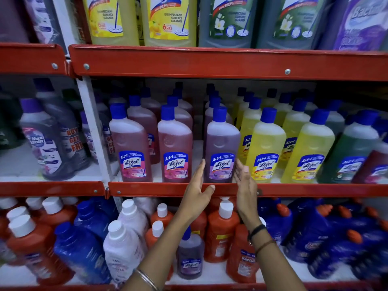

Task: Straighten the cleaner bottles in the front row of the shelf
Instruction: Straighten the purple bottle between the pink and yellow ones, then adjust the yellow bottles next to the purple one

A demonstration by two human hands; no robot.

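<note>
On the middle shelf (159, 189) the front row holds Lizol cleaner bottles with blue caps: two pink bottles (131, 143) (175, 145), a purple bottle (222, 148), two yellow bottles (266, 148) (308, 152) and a green bottle (348, 156). My left hand (198, 187) and my right hand (244, 181) flank the base of the purple bottle, palms facing it, fingers spread. The fingertips sit at or just off its sides; neither hand is closed around it. The purple bottle stands upright with its label facing me.
More bottles stand in rows behind the front one. A white upright post (92, 127) divides the shelf from a left bay of grey-purple bottles (46, 143). Large bottles fill the shelf above; orange, blue and white bottles (123, 244) crowd the shelf below my arms.
</note>
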